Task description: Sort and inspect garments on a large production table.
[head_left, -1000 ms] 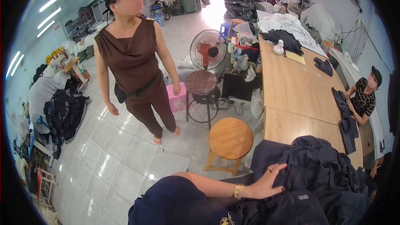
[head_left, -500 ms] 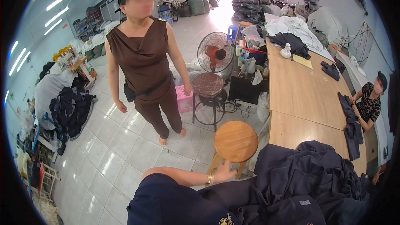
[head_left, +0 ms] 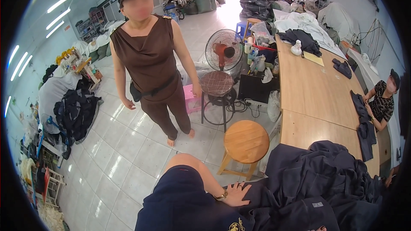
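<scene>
My left hand, with a watch at the wrist, lies with its fingers spread on dark navy cloth. The cloth is a big crumpled heap of garments with a small pale label showing, piled over the near end of the wooden table. Only a few fingertips of my right hand show at the bottom edge, on the same cloth; the rest is out of the picture. Just beyond my left hand stands a round wooden stool.
A person in brown stands left of a fan and a dark stool. Another person sits at the table's right side, hands at a navy garment piece. Cables lie on the floor.
My left hand has come down from beside the stool, where it was raised, and now rests flat on the navy cloth. The view has shifted slightly.
</scene>
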The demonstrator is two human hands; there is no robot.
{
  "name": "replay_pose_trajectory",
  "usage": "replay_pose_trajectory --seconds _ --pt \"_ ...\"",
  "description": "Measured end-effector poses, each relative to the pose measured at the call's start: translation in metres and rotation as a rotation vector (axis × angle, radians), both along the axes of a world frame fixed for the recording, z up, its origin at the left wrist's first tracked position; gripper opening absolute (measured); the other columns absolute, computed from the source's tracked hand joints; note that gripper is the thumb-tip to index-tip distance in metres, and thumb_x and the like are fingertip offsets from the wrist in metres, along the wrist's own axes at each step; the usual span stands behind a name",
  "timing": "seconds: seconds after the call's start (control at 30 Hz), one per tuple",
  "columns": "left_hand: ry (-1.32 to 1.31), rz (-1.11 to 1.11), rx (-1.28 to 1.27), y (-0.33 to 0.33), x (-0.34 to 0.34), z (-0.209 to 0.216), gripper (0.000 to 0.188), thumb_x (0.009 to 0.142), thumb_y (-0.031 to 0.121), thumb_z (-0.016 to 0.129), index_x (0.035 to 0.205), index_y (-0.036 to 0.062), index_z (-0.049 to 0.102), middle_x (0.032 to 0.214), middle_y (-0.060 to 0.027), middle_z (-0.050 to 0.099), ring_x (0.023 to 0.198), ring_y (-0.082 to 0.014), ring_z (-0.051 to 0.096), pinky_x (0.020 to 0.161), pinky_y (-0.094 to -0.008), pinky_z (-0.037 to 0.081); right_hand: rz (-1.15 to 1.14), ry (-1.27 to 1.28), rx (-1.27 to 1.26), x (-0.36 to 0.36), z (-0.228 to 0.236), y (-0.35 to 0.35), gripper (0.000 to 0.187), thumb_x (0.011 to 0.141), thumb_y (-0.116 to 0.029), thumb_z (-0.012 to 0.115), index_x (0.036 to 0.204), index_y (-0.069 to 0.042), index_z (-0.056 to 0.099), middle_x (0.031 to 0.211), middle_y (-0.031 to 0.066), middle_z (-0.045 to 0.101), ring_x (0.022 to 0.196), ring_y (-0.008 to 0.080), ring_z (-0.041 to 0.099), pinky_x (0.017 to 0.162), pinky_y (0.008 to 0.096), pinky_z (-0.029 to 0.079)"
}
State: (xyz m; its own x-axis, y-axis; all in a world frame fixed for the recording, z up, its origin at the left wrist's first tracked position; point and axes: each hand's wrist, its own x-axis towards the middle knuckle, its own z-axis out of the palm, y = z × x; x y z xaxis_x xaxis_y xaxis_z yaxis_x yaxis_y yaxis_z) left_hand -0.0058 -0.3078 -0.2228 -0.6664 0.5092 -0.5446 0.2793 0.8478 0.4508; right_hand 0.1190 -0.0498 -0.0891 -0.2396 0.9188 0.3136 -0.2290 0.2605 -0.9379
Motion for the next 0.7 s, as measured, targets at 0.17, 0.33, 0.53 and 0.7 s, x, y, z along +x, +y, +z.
replay_pose_trajectory --seconds 0.17,0.33,0.53,0.7 --pt "0.002 -0.008 0.001 0.0016 -0.0005 -0.0005 0.084 0.085 0.058 0.043 0.145 0.0104 0.01 0.145 -0.0274 0.019 0.132 -0.0463 0.021 0.101 -0.0586 0.023 0.017 -0.016 0.01 0.0015 -0.0017 0.0029 0.007 0.091 -0.01 0.056 0.093 -0.004 0.057 0.058 -0.0013 0.042 0.043 0.0059 0.031 0.039 0.022 0.026" --pt "0.002 -0.007 -0.011 0.0011 -0.0016 -0.0007 0.085 0.085 0.059 0.042 0.146 0.0106 0.009 0.145 -0.0277 0.018 0.132 -0.0466 0.02 0.101 -0.0589 0.023 0.036 0.028 -0.021 -0.0013 -0.0044 0.0048 0.006 0.091 -0.009 0.057 0.094 -0.004 0.056 0.057 -0.0018 0.041 0.042 0.0057 0.03 0.038 0.0223 0.026" --pt "-0.004 -0.017 -0.021 0.0025 -0.0018 -0.0018 0.085 0.084 0.06 0.041 0.146 0.0108 0.008 0.146 -0.0276 0.018 0.132 -0.0468 0.02 0.101 -0.0595 0.022 0.023 0.014 -0.032 0.0013 -0.0059 0.0055 0.006 0.09 -0.008 0.057 0.095 -0.005 0.056 0.057 -0.0015 0.041 0.042 0.006 0.031 0.038 0.0221 0.026" --pt "0.003 -0.015 -0.023 0.0023 -0.0002 -0.0027 0.085 0.084 0.06 0.042 0.145 0.0109 0.009 0.145 -0.0274 0.018 0.132 -0.0466 0.021 0.101 -0.0594 0.023 0.007 0.012 -0.075 -0.0008 0.0003 -0.0001 0.006 0.09 -0.006 0.056 0.096 -0.005 0.056 0.057 -0.0009 0.042 0.041 0.0064 0.032 0.038 0.0221 0.027"
